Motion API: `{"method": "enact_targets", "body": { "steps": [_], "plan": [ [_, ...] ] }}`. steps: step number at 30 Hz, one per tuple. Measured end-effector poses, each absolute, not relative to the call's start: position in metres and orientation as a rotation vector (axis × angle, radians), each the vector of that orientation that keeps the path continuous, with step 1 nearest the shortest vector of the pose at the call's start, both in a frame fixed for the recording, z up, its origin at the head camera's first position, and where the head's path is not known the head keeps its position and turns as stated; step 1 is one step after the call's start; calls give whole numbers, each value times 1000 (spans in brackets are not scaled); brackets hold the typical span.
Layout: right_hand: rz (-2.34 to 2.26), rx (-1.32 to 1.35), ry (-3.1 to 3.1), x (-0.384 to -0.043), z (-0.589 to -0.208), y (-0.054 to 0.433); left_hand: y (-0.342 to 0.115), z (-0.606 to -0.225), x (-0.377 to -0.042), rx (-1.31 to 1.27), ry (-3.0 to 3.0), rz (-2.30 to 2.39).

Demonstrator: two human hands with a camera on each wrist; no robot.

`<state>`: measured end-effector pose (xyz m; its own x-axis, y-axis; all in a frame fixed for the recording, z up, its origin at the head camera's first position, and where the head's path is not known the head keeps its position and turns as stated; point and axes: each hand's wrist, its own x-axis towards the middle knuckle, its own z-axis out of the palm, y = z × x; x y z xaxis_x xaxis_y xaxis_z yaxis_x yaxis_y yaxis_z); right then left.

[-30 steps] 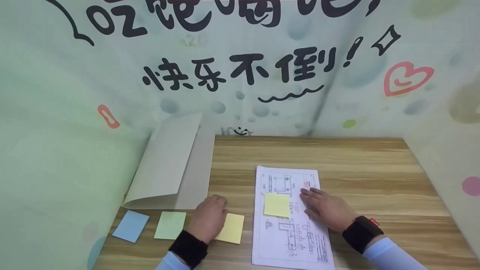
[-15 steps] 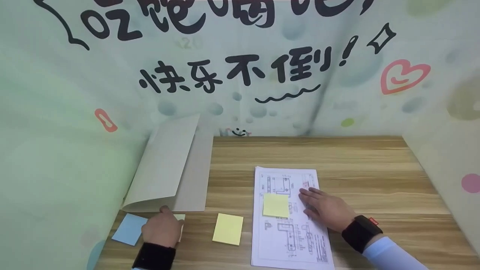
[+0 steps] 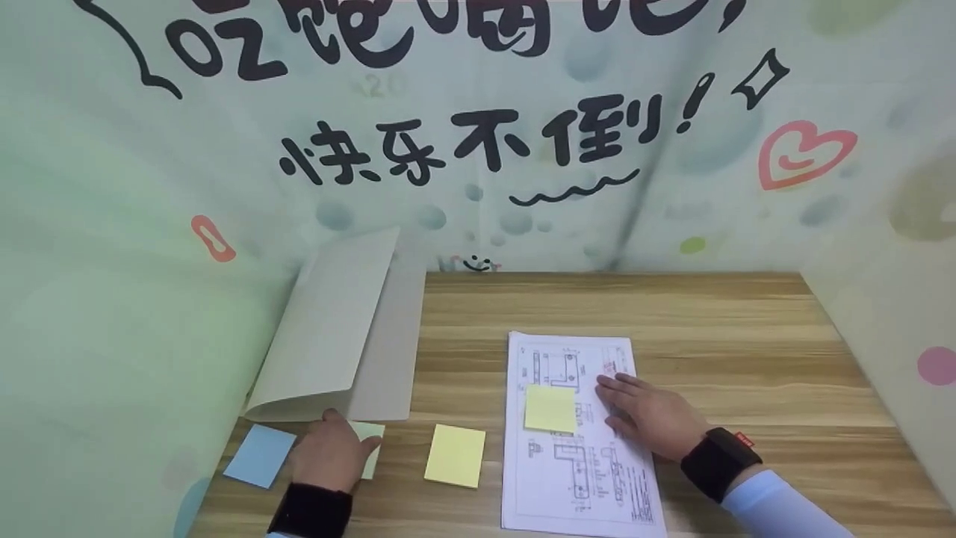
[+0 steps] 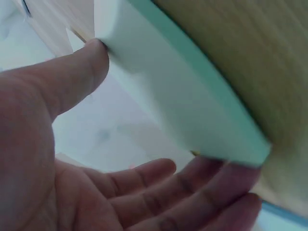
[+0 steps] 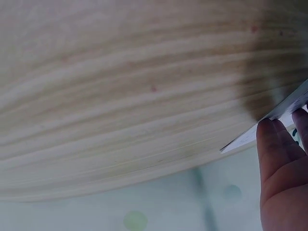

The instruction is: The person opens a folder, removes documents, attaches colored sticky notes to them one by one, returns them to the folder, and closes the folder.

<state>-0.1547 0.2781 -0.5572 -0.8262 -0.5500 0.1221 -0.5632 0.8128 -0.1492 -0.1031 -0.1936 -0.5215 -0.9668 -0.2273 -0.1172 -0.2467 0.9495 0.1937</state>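
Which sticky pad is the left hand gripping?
The green square paper pad, gripped by the left hand; the blue paper square and two yellow paper squares lie unheld.

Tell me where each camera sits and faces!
Head: worn there, facing forward and down at table and wall; left hand and right hand show.
Left wrist: worn there, facing the green notes; the left hand shows.
Right wrist: worn there, facing across the table towards the wall; the right hand shows.
Shared: head and left wrist both show the green notes.
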Motion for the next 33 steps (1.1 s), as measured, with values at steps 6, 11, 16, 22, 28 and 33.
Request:
{"method": "enact_targets", "body": {
  "steps": [6,11,16,22,28,33],
  "plan": [
    [252,901,-2923,-155,-554,277,-190,-525,-106,-313,3029,547],
    [231,902,-2931,-155,-552,277,-179,-516,-109,-274,2974,704],
    [253,905,-2940,-156,-552,276,-164,-502,-108,-235,2968,744],
    [278,909,-2935,-158,-555,275,-146,-493,-111,-130,2975,974],
    [273,893,-2899,-157,-556,274,-118,-500,-117,57,2710,1375],
    [300,913,-2862,-157,-555,272,-91,-508,-117,156,2433,1566]
  ]
}}
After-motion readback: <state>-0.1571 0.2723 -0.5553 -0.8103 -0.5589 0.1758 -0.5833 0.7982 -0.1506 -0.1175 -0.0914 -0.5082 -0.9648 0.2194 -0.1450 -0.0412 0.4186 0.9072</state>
